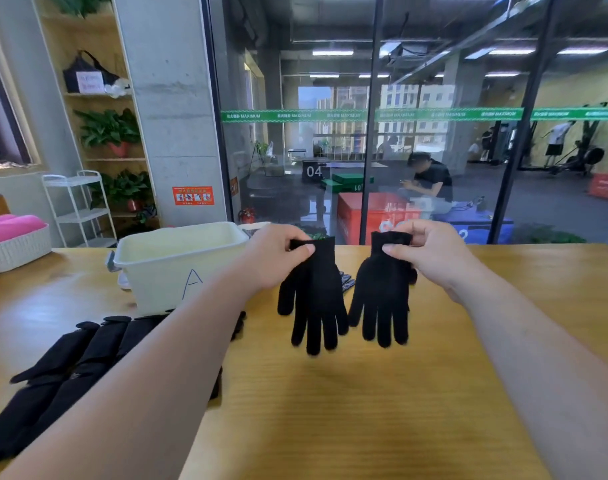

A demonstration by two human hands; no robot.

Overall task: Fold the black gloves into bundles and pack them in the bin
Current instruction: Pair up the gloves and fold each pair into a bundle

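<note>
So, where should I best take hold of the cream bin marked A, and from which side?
Probably at the short ends of the bin, from left and right, fingers under the overhanging rim. It stands upright and open, and a grey handle seems to sit at its left end.

A wooden tabletop faces a glass wall crossed by a green strip. Left stands a concrete pillar, a wooden shelf with potted plants and a white cart. Ceiling lights glow beyond the glass.
</note>
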